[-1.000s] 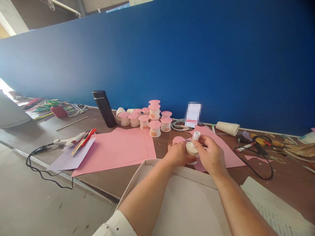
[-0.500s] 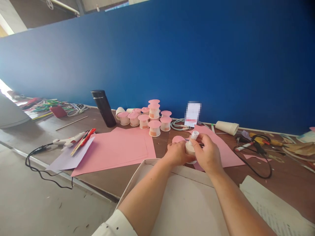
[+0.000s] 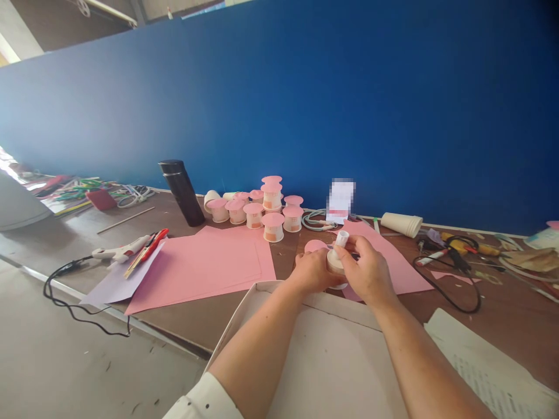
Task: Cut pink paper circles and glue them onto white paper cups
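Two sets of fingers clamped, left hand around paper cup, right hand on white tube (smooth, cylindrical)

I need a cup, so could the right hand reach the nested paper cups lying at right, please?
Probably yes: the right hand grips a white tube, but nothing tall stands between that hand and the nested paper cups.

pale paper cup, base up, partly hidden, white tube, tilted, at its top
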`<state>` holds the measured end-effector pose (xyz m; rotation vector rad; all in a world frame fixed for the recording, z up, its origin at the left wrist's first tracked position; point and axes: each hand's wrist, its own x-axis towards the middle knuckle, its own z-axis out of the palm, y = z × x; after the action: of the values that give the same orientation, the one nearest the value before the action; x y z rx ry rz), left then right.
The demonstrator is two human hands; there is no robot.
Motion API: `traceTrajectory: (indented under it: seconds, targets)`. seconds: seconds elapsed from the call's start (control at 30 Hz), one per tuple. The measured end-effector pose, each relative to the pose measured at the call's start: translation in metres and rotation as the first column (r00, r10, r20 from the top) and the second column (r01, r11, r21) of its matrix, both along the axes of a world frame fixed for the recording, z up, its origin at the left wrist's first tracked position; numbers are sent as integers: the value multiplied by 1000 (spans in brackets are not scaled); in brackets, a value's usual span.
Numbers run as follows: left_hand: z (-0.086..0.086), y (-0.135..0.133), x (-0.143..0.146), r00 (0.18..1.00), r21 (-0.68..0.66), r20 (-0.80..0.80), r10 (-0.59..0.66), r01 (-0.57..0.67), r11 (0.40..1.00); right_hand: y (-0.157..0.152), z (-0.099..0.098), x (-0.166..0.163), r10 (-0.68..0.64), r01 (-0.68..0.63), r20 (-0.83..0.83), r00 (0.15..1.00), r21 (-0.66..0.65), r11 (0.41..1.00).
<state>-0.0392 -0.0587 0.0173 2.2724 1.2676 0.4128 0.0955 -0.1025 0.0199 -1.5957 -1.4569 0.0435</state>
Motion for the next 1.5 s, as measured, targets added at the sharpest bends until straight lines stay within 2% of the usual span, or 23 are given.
traceTrajectory:
  seconds: [0.13, 0.3, 0.5, 0.73, 0.93, 1.0, 1.07, 1.13, 1.2, 1.27, 1.4, 1.5]
  targets:
    - [0, 0, 0, 1000, 0, 10, 7, -7, 1000, -6, 2, 4, 50, -53, -31, 998, -78, 996]
    - [-2, 1, 0, 1000, -5, 15, 8, -8, 1000, -1, 0, 4, -34, 34, -58, 998, 4, 999]
    - [-4, 1, 1, 1000, 4, 8, 19, -19, 1000, -2, 2, 0, 60, -62, -32, 998, -60, 996]
    - [2, -1, 0, 1000, 1, -10, 13, -13, 1000, 0, -1, 3, -42, 43, -32, 999, 25, 999]
    - [1, 0, 0, 1000, 8, -19, 11, -11, 1000, -2, 1, 0, 89, -95, -75, 993, -82, 992]
    - [0, 0, 0, 1000, 10, -24, 10, -10, 1000, -6, 1, 5, 61, -72, -106, 992, -103, 992]
    - [2, 0, -1, 1000, 6, -25, 7, -7, 1000, -9, 1, 8, -5, -6, -140, 990, -73, 997]
    - [5, -2, -2, 1000, -5, -21, 13, -13, 1000, -9, 2, 9, -50, 44, -243, 969, -27, 999]
    - [7, -3, -2, 1000, -23, -18, 22, -23, 999, -8, 4, 9, -38, 44, -418, 908, 5, 999]
    - [9, -4, -2, 999, -38, -15, 29, -29, 999, -7, 5, 10, 18, -2, -607, 795, 27, 1000]
    - [7, -3, -2, 999, -35, -13, 34, -35, 999, -6, 8, 17, 156, -132, -883, 443, 108, 985]
    - [6, -3, -1, 999, -21, -11, 35, -35, 999, -7, 12, 20, 178, -200, -965, 192, 139, 970]
